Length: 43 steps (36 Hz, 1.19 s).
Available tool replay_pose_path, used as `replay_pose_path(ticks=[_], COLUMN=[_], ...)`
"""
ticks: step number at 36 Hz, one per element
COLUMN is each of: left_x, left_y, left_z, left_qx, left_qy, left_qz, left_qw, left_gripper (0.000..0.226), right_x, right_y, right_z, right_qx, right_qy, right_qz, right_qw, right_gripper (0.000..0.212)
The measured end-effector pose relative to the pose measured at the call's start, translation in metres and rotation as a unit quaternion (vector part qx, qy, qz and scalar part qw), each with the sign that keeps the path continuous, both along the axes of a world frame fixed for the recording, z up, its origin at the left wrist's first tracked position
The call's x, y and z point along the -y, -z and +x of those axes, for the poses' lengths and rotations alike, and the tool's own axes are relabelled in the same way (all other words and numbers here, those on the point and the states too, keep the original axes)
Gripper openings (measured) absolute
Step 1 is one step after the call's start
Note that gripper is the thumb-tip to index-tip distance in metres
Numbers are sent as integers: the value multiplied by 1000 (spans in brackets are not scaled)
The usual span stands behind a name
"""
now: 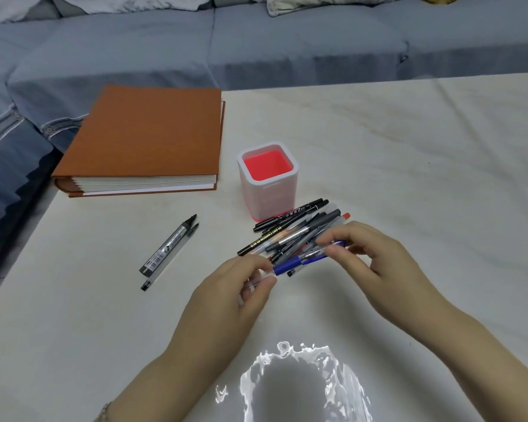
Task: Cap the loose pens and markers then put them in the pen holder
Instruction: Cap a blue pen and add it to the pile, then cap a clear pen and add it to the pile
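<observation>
A pile of several pens and markers [293, 231] lies on the white table just in front of the pen holder [269, 190], a white square cup with a red inside, standing upright and empty. My left hand [238, 287] pinches the clear end of a blue pen [290, 264], and my right hand [369, 254] pinches its other end. The pen hangs level just above the near edge of the pile. Whether its cap is on stays hidden under my fingers. A black marker [168, 245] and a thin clear pen [169, 259] lie side by side to the left, apart from the pile.
A thick brown binder [147, 138] lies at the table's back left corner. A blue-grey sofa [256, 47] runs behind the table. The table's left edge [22, 239] drops off beside the binder. A blurred grey patch [299, 388] covers the near middle.
</observation>
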<state>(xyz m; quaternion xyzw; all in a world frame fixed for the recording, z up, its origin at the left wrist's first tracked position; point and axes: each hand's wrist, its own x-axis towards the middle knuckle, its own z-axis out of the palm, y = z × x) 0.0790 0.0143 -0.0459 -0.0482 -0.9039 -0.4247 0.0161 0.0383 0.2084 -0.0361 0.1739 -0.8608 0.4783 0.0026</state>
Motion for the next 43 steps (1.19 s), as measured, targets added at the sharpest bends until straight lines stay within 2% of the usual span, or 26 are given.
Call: replay_pose_path(ticks=[4, 8, 10, 11, 13, 15, 18, 21, 24, 26, 29, 36, 38, 43], left_x=[2, 4, 4, 3, 1, 1, 5, 13, 32, 52, 77, 84, 82, 78], left_y=[2, 3, 3, 3, 3, 1, 2, 10, 24, 33, 43, 52, 55, 60], left_z=[-1, -4, -5, -5, -7, -11, -19, -23, -26, -28, -30, -31, -33, -40], left_qx=[-29, -54, -56, -46, -5, 75, 217, 220, 113, 29, 15, 54, 52, 68], left_qy=[27, 34, 39, 38, 28, 18, 47, 50, -22, -96, -154, -169, -167, -188], left_qz=[-9, -11, -8, 2, 49, 118, 164, 104, -49, -166, -239, -285, -282, -270], left_qw=[999, 998, 998, 998, 998, 990, 961, 969, 992, 981, 959, 942, 943, 942], left_gripper=[6, 15, 20, 19, 7, 23, 23, 21, 18, 25, 27, 24, 23, 21], right_x=[4, 4, 2, 1, -1, -3, -4, -2, -1, -3, -6, -4, -5, -27], right_y=[-2, -2, 0, 2, 3, 5, 13, 26, 32, 35, 40, 62, 63, 61], right_z=[0, -2, -3, -4, -6, -8, -11, -14, -20, -29, -45, -68, -60, -21], right_qx=[14, 17, -2, -17, -37, -54, -77, -111, -130, -144, -133, -89, -98, -109], right_qy=[-37, -48, -63, -68, -73, -96, -155, -172, -120, -64, -4, 70, 82, 72], right_qz=[5, -24, -8, 1, 6, 14, 98, 187, 161, 146, 152, 215, 219, 213], right_qw=[999, 998, 998, 998, 997, 994, 980, 961, 971, 977, 979, 970, 967, 968], right_gripper=[29, 17, 12, 16, 21, 28, 33, 31, 33, 30, 18, 24, 28, 24])
